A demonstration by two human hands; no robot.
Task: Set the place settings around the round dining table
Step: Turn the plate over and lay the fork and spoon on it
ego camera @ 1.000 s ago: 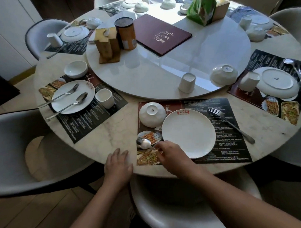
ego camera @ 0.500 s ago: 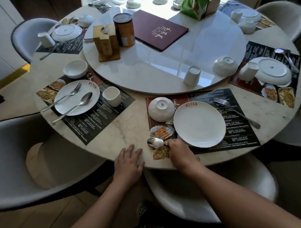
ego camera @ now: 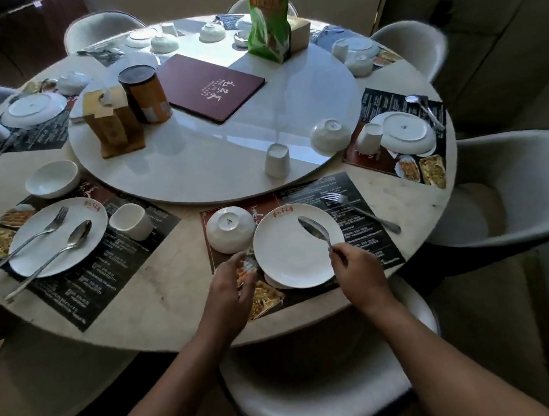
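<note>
In front of me a white plate (ego camera: 287,254) lies on a dark placemat (ego camera: 353,186) at the near edge of the round table (ego camera: 164,292). My right hand (ego camera: 358,268) pinches the handle of a metal spoon (ego camera: 313,228), whose bowl hangs over the plate. My left hand (ego camera: 231,287) hovers with relaxed fingers over the placemat's left part, just below an upturned white bowl (ego camera: 230,229). A fork (ego camera: 360,212) lies on the placemat right of the plate. An upturned cup (ego camera: 276,161) and another upturned bowl (ego camera: 331,135) stand on the turntable (ego camera: 222,169).
To the left is a setting with plate (ego camera: 56,235), fork, spoon, upright cup (ego camera: 130,220) and bowl (ego camera: 52,178). Another setting's plate (ego camera: 404,136) sits at the right. The turntable carries a maroon menu (ego camera: 210,85), a can (ego camera: 144,94), a napkin box (ego camera: 113,123) and a green bag (ego camera: 268,24). Chairs ring the table.
My right hand has lifted the spoon from the placemat's left side and carried it over the plate. My left hand has left the table edge and moved right, above the placemat.
</note>
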